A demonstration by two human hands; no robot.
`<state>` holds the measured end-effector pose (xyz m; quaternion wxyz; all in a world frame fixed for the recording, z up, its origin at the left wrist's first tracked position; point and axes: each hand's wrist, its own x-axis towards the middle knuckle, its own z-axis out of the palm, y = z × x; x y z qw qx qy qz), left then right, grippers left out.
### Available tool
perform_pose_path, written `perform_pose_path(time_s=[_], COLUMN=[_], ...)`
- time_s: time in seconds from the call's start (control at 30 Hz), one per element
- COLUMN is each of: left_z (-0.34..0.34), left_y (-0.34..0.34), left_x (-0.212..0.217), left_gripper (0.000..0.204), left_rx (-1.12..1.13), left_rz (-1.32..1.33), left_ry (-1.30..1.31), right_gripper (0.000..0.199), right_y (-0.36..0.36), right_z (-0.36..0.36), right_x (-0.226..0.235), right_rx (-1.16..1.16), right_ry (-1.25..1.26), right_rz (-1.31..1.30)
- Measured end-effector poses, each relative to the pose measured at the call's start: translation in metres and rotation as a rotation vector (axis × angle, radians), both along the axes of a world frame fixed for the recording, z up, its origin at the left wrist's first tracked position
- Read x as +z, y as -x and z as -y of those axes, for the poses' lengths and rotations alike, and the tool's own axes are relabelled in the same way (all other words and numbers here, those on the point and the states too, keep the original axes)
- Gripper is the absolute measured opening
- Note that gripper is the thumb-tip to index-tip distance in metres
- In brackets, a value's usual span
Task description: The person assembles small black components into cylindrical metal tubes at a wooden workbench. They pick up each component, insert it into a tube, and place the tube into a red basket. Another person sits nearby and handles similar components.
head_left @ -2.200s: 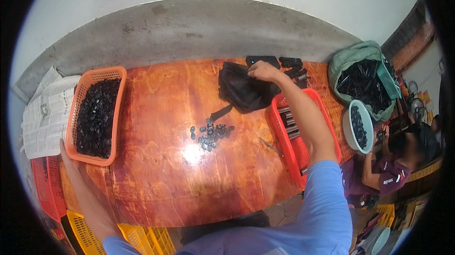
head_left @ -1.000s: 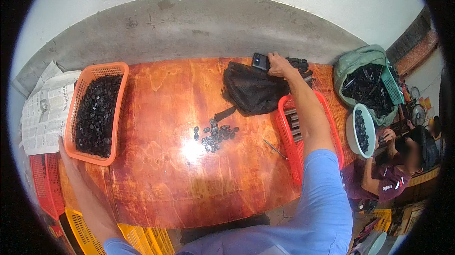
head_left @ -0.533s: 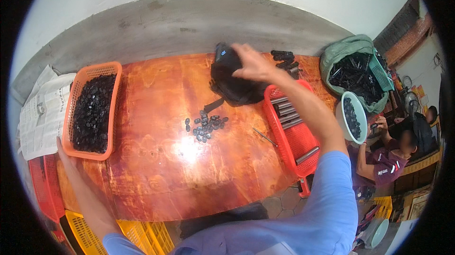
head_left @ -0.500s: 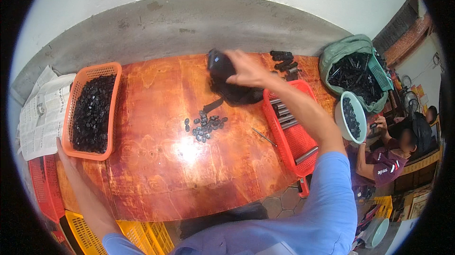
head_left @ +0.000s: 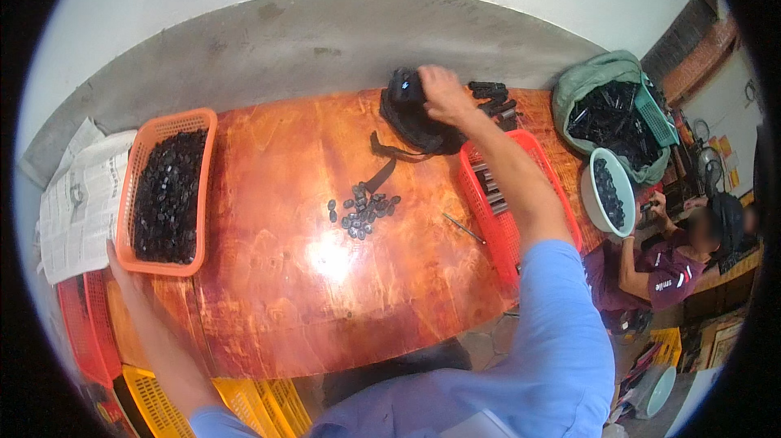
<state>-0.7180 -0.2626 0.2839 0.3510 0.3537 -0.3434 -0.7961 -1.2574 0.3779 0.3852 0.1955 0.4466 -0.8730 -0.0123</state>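
My right hand (head_left: 446,95) reaches to the far side of the table and grips the right side of a black fabric bundle (head_left: 400,108) with a dark rounded device on it. Its fingers are slightly smeared. From the bundle a black strap (head_left: 382,174) trails toward a small pile of dark oval pieces (head_left: 364,214). At the left, my left hand (head_left: 115,256) lies against the near outer corner of an orange basket (head_left: 208,186) filled with similar black pieces; its fingers are mostly hidden.
Right of the bundle stands a red basket (head_left: 561,202) with metal tubes. A thin rod (head_left: 464,228) lies beside it. Farther right are a green sack (head_left: 567,125) of black parts and a pale bowl (head_left: 598,214). A co-worker (head_left: 651,275) sits there. Newspaper (head_left: 81,202) lies far left.
The black bundle has shifted right and away from me with my right hand, and its strap lies more stretched out. My left hand stays by the orange basket. The whole view has shifted slightly.
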Motion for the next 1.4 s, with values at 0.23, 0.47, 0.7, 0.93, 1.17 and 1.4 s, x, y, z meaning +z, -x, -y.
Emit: perform_pose_path(time_s=[0.23,0.47,0.7,0.93,1.17,1.4], left_z=[0.034,0.019,0.026,0.022,0.001,0.067], left_y=[-0.022,-0.002,0.002,-0.015,-0.014,-0.012], left_x=[-0.018,-0.010,-0.012,0.006,0.042,-0.005], left_gripper=[0.066,0.062,0.051,0.050,0.052,0.060], left_rx=[0.031,0.184,0.115,0.175,0.165,0.000], left_rz=[0.078,0.213,0.031,-0.013,0.023,0.028], left_ry=[0.054,0.122,0.092,0.130,0.116,0.116], right_gripper=[0.079,0.087,0.069,0.049,0.050,0.054], right_y=[-0.076,-0.261,-0.454,-0.544,-0.611,-0.635], right_z=[-0.085,-0.264,-0.444,-0.662,-0.732,-0.776], right_x=[0.121,0.137,0.088,0.040,0.010,0.046], right_rx=[-0.048,-0.603,-0.947,-1.174,-1.290,-1.400], right_ry=[0.415,0.797,1.685,2.262,2.551,2.306], right_rz=[-0.076,0.044,0.271,0.167,0.004,-0.032])
